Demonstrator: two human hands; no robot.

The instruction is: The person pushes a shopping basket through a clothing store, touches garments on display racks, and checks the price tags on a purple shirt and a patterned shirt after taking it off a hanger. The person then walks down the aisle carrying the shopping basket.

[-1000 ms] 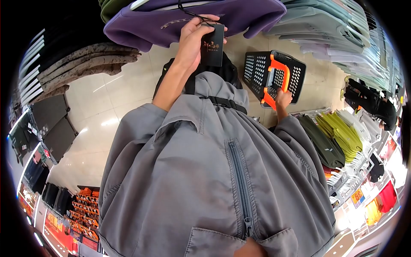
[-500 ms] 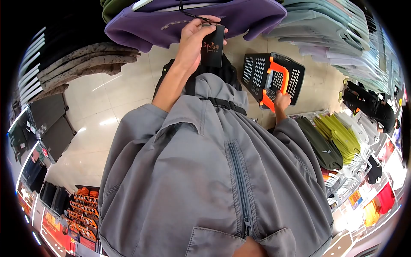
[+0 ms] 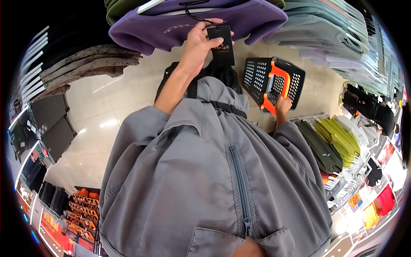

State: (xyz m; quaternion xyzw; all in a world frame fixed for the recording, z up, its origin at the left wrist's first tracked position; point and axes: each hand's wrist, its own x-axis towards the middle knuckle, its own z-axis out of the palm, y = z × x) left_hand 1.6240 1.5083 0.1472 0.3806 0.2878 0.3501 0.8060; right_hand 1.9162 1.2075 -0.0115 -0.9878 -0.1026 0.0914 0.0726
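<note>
The left hand [image 3: 198,48] pinches the black tag [image 3: 222,53] between its thumb and fingers, and the thumb now sits lower on the tag, over some of its writing, while before it was near the top edge. The right hand [image 3: 282,104] curls its fingers around the orange handle [image 3: 283,76] of the black basket [image 3: 255,79]. Past the left hand, the tag's black string [image 3: 193,17] reaches the hanging purple top [image 3: 141,32].

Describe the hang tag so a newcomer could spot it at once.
Find the purple top hanging at the view's upper middle. In front of it, the left hand pinches a black tag on a dark cord. Its rectangular shape and small orange-gold print set it apart from the black fabric below.
</note>
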